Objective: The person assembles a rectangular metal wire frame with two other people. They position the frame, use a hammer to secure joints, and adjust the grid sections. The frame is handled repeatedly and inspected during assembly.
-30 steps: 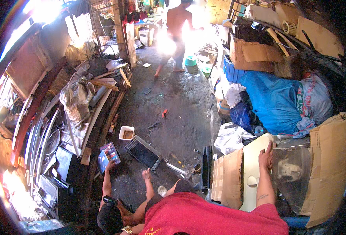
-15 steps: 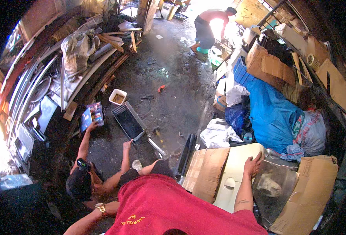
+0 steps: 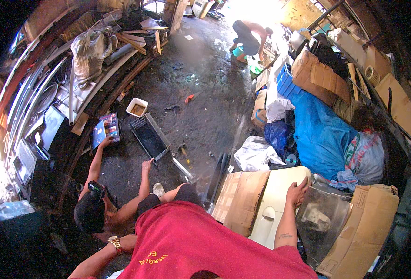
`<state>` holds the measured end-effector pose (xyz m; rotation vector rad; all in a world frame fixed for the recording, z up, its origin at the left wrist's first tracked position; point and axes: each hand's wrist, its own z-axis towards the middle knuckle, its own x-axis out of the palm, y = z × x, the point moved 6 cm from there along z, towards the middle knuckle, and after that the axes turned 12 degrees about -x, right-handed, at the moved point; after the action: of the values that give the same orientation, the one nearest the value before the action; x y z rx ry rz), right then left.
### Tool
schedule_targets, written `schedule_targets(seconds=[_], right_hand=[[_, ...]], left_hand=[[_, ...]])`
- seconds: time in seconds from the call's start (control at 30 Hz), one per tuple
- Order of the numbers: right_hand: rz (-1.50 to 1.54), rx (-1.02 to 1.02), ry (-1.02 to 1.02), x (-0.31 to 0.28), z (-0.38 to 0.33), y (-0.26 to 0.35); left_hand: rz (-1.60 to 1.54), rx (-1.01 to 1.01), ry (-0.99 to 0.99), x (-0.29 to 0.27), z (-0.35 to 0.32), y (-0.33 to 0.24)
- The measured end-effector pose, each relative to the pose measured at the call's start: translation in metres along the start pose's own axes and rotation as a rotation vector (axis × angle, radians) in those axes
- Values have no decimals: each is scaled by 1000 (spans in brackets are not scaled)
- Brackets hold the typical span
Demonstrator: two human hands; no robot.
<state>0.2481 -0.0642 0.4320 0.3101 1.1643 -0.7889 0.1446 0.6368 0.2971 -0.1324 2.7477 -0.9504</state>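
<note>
Our left hand (image 3: 130,242) sits at 7 o'clock, low in frame by the red shirt; a gold watch (image 3: 116,243) shows on the wrist, but we can't tell how far the fingers are open or whether they hold anything.

Left to right across the floor: one crouching person (image 3: 104,211) at 8 o'clock, one hand on a colourful printed card (image 3: 106,130), the other hand touching the corner of one black rectangular tray (image 3: 149,137). One small white tub (image 3: 137,107) sits just beyond the tray at 10 o'clock. One hammer (image 3: 184,152) lies right of the tray.

At 5 o'clock: one brown cardboard sheet (image 3: 240,200) leaning against one cream plastic panel (image 3: 275,204). Panel is pale, smooth, rounded corners, with one recessed handle moulded near its lower end. Our right hand (image 3: 297,193) rests on its upper right edge, fingers curled loosely over the rim, palm on the face.

Right of the panel: one clear plastic cover (image 3: 324,223), then one more cardboard box (image 3: 370,223) at 4 o'clock. One blue tarp (image 3: 319,132) at 3 o'clock. One second person (image 3: 248,39) bends over at 12 o'clock, well apart.
</note>
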Motion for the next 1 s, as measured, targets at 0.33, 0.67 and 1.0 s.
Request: schedule_targets(seconds=[0.33,0.67,1.0], right_hand=[[26,5,11,-2,0,0],[-105,-114,-128,33,7,-24],[-53,-64,-55,19,5,-12]], left_hand=[[20,-39,47,-21,-14,-23],[-158,769,-1515,-165,-200,-198],[-185,1792,-1731,-165,-239,-300]])
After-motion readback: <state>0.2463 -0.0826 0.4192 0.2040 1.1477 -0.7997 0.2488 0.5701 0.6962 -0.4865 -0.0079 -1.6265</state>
